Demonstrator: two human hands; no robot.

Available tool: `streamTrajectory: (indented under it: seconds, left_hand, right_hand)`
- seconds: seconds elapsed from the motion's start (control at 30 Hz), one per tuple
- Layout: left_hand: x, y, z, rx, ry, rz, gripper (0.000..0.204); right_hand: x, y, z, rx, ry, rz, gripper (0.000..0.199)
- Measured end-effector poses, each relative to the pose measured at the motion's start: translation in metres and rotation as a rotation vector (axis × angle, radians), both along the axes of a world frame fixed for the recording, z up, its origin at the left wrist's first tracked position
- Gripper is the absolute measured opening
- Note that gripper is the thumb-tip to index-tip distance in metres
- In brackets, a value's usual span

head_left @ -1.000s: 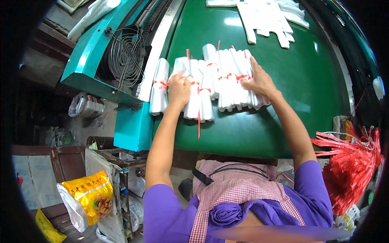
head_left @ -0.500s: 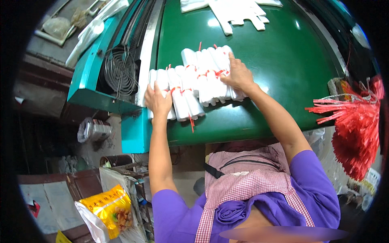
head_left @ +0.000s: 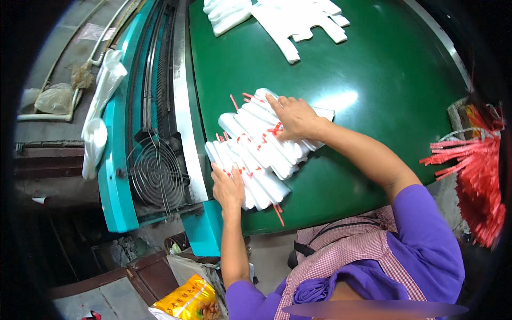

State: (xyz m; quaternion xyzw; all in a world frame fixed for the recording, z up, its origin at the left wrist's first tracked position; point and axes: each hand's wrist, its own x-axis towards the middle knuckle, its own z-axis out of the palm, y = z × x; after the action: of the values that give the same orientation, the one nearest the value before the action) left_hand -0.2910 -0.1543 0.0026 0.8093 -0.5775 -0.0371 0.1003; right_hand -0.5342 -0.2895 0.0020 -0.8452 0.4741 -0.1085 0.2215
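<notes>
On the green surface lies a slanted, overlapping row of rolled white plastic bags (head_left: pixel 256 140), tied around their middles with red strips. My left hand (head_left: pixel 228 186) grips the near left end of the row, its fingers partly hidden against the rolls. Across the far right end, my right hand (head_left: pixel 298 118) grips the upper rolls, thumb and fingers apart around them. The row sits between both hands. Loose red strip ends (head_left: pixel 278 213) stick out at its near side and along its far side.
Flat white plastic bags (head_left: pixel 298 21) lie at the far end of the green table (head_left: pixel 384 133). A teal machine frame (head_left: pixel 114 176) with a wire fan guard (head_left: pixel 158 173) borders the left. Red strips (head_left: pixel 480 186) hang in a bunch at right. A yellow package (head_left: pixel 189 298) sits lower left.
The row of rolled bags has turned from nearly level to a slant and is packed closer. Both hands have moved with it. The whole view has shifted too.
</notes>
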Motion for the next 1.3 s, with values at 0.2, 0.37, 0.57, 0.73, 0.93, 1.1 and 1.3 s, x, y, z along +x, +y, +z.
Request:
streamTrajectory:
  seconds: [0.2,0.37,0.57,0.73,0.93,1.1,1.3]
  left_hand:
    - [-0.039,0.022,0.004,0.115,0.298,0.067,0.091]
    - [-0.1,0.062,0.025,0.265,0.863,0.109,0.103]
    - [-0.081,0.108,0.051,0.657,1.044,-0.232,0.102]
    - [-0.012,0.04,0.059,0.153,0.933,-0.08,0.028]
    - [0.026,-0.075,-0.006,-0.087,1.426,0.005,0.063]
    - [-0.017,-0.129,-0.035,-0.1,1.582,-0.188,0.067]
    - [-0.024,-0.134,-0.012,0.049,1.696,-0.18,0.069]
  right_hand:
    - [0.009,-0.051,0.016,0.282,0.077,0.037,0.111]
    - [0.013,-0.082,0.037,0.27,0.264,0.154,0.098]
    - [0.01,-0.046,0.03,0.175,0.326,0.343,0.092]
    - [-0.005,-0.019,0.038,0.207,0.211,0.343,0.095]
    - [-0.068,-0.04,0.014,0.066,-0.194,-0.054,0.081]
    - [-0.075,-0.026,-0.024,0.473,-0.765,-0.538,0.077]
    - [-0.05,-0.02,-0.017,0.529,-0.691,-0.491,0.087]
